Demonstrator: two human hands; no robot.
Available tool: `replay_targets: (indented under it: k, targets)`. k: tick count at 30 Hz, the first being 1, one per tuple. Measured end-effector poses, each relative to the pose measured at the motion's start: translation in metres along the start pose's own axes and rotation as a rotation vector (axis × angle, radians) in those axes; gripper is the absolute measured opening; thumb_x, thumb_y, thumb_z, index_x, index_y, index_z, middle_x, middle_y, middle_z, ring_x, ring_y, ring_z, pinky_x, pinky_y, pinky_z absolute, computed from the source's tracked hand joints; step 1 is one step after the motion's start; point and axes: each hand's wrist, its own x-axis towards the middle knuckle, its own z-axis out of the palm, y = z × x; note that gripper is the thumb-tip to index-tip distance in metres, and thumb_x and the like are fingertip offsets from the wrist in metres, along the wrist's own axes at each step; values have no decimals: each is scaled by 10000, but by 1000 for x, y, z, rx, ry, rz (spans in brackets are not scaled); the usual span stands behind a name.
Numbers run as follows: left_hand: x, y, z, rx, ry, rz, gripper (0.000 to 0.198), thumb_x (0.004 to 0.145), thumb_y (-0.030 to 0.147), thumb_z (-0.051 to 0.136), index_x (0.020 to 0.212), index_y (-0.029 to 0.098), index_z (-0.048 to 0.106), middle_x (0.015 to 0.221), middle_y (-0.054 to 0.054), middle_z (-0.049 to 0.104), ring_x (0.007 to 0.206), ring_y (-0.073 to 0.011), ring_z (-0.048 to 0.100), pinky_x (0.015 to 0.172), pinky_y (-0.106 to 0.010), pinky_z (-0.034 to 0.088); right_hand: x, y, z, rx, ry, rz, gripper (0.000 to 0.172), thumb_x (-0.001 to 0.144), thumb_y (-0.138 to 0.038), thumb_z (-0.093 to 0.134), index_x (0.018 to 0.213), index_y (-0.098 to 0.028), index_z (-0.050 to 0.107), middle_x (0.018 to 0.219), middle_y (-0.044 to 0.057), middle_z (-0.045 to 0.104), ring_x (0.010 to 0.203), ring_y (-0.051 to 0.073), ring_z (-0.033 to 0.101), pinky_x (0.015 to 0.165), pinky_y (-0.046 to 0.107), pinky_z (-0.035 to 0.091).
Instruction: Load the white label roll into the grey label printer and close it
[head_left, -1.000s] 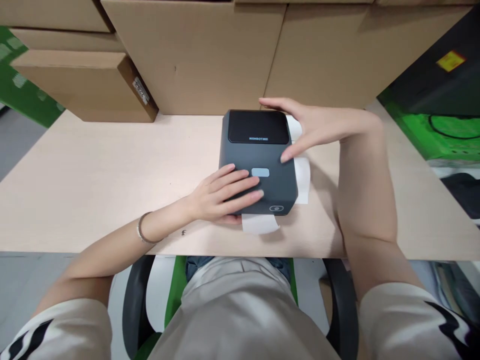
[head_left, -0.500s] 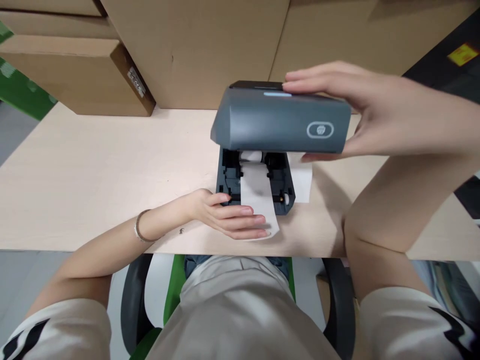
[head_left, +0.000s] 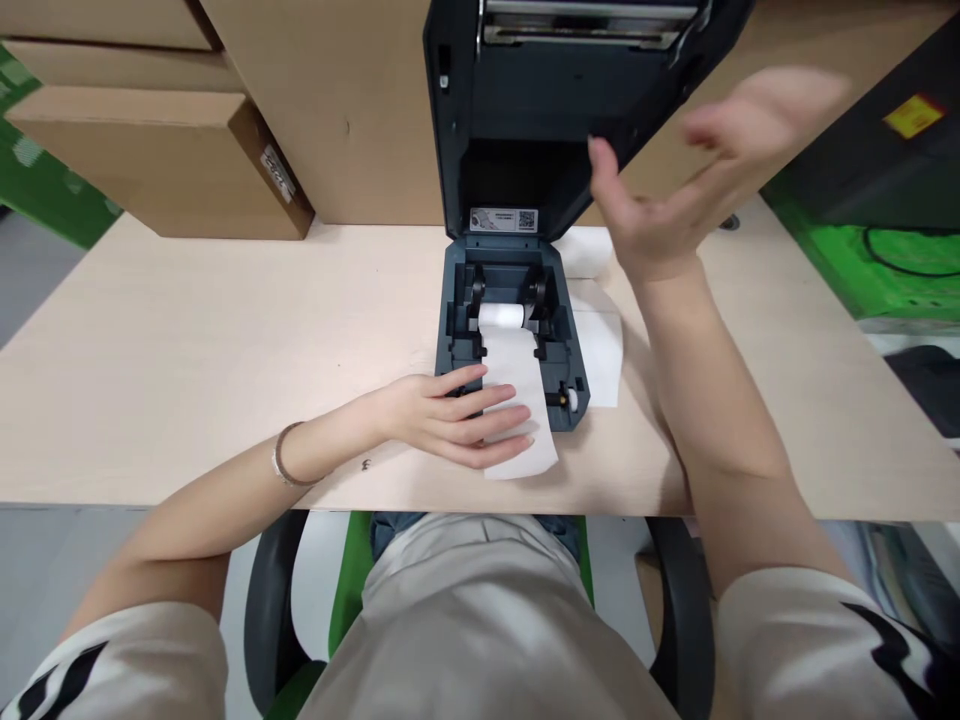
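A dark label printer (head_left: 448, 300) stands on the table with its lid (head_left: 540, 100) swung fully up. Inside its base sits a small white paper roll (head_left: 501, 316). From the roll a white paper strip (head_left: 521, 370) runs forward over the front edge. My left hand (head_left: 457, 415) lies across that strip, fingers stretched out and spread. Beside the lid's right edge, my right hand (head_left: 690, 190) is raised, partly blurred, its thumb and fingers apart with nothing between them. Whether the thumb still touches the lid I cannot tell.
White paper (head_left: 600, 350) lies to the right of the printer. Cardboard boxes (head_left: 150, 160) line the back of the table (head_left: 187, 340). A dark case with a yellow label (head_left: 913, 116) and a green surface (head_left: 892, 280) are at the right. Chair armrests flank me.
The lid has swung up and back, uncovering the roll and the inside of the base. My right hand has let go of the lid. My left hand's fingers have spread on the strip.
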Motion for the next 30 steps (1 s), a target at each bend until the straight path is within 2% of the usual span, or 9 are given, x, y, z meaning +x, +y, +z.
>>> replay_targets:
  k: [4,8,10,13,16,19,22,26,30]
  targets:
    - [2,-2,-1,-30,-10,-6,190,959,418,788,1114,331,721,1172,39,784,1117,-148,738,965,-300,674,-4,-2,10,-298,136,-25,400,1075,-484,349,1032,-233,657,1196,186,667,1208,352,607,1126,609,400]
    - [1,-2,-2,-67,-28,-2,205,953,369,794,1123,283,718,1231,-3,772,1181,-163,737,1040,-319,670,-6,2,7,-342,196,-174,439,1066,-393,350,1295,-200,672,1249,194,688,1241,334,622,1102,543,425]
    - [0,-2,-2,-84,-37,2,207,955,347,791,1127,259,717,1241,-20,771,1197,-171,741,1070,-326,664,-5,8,5,-346,150,-205,488,1054,-378,379,1440,-208,624,1422,178,671,1385,331,566,1181,545,376]
    - [-2,-3,-2,-121,-28,-39,191,961,299,775,1127,230,709,1243,-40,779,1215,-188,753,1112,-362,657,-3,17,6,-278,-17,-186,555,1056,-398,375,1571,-246,516,1708,100,467,1633,297,324,1298,553,247]
    - [-4,-3,-4,-156,-63,-70,177,978,241,735,1151,223,702,1268,-52,788,1285,-203,740,1111,-367,666,-3,23,8,-189,-137,-139,612,1038,-480,356,1612,-293,462,1798,-4,296,1690,305,178,1331,600,157]
    - [-9,-4,-4,-231,-152,-94,203,1048,301,630,1223,215,689,1288,-80,788,1342,-210,716,1071,-353,688,-6,21,7,-211,-153,-83,675,987,-585,366,1615,-358,467,1735,-53,421,1683,373,153,1322,661,92]
    - [-17,-7,-1,-309,-150,-211,368,1069,489,577,1272,192,657,1305,-131,779,1341,-257,717,1097,-464,670,-7,6,3,-254,-151,-45,677,964,-605,385,1582,-369,526,1591,1,606,1624,460,258,1273,732,126]
    - [-29,-17,2,-369,-163,-414,896,920,844,572,1464,133,544,1408,-249,699,1422,-405,632,1182,-681,519,-13,-28,2,-285,-337,-179,566,1047,-429,292,1379,-253,714,1341,127,749,1342,414,596,1175,664,365]
    - [-35,-23,0,-439,-312,-486,1157,808,964,573,1633,175,382,1498,-247,643,1373,-399,650,1179,-610,462,-27,-53,12,-266,-576,-374,350,989,-343,504,1054,-204,819,1001,119,808,1097,347,699,1177,582,439]
